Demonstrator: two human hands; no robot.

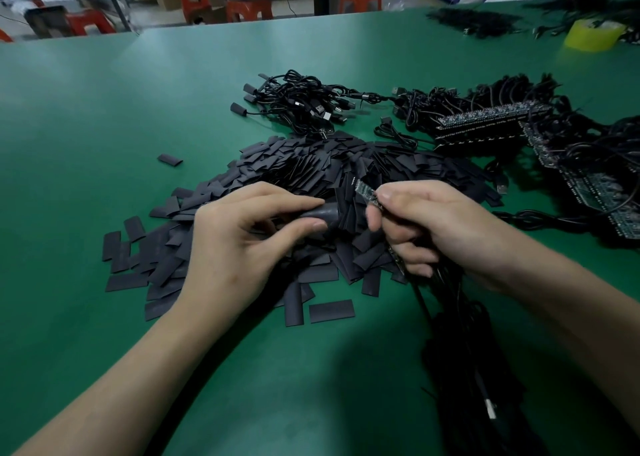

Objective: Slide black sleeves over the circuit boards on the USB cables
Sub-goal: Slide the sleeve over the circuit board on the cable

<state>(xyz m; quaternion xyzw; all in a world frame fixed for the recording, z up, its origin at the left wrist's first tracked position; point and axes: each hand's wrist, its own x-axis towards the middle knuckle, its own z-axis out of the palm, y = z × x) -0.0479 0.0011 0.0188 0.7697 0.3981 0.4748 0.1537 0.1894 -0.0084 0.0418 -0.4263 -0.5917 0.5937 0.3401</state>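
Note:
My left hand (239, 244) pinches one black sleeve (323, 215) between thumb and forefinger, its open end toward the right. My right hand (440, 227) pinches a small circuit board (366, 192) on a USB cable, the board's tip pointing up and left, just above the sleeve's mouth. The same hand grips a bundle of black cables (460, 344) that trails down to the lower right. Beneath both hands lies a large heap of flat black sleeves (311, 168) on the green table (104, 109).
Behind the heap lies a tangle of sleeved USB cables (298, 102). Strips of joined circuit boards with cables (491, 119) fill the right side. A lone sleeve (170, 159) lies at left. A yellow tape roll (590, 34) stands far right, red stools beyond the table's far edge.

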